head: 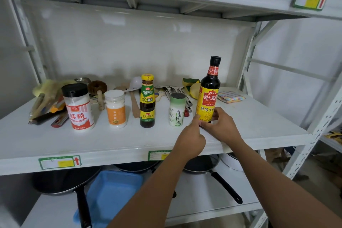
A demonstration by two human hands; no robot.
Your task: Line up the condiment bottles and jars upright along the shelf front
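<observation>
Several condiment containers stand upright in a row on the white shelf (129,142). From the left: a black-capped jar with a red and white label (78,106), a white jar with an orange label (115,109), a dark oyster sauce bottle (147,101), a pale green salt shaker (177,109) and a tall soy sauce bottle (210,89). My right hand (220,125) grips the base of the soy sauce bottle. My left hand (192,137) is mostly curled, its forefinger touching the bottle's lower left side.
Behind the row lie brushes (46,96), a wooden spatula (134,103), a white ladle (134,83), metal tongs (177,92), a yellow sponge (193,87) and a striped cloth (230,96). Below sit black pans (203,164) and a blue tray (112,190). Metal uprights frame the right side.
</observation>
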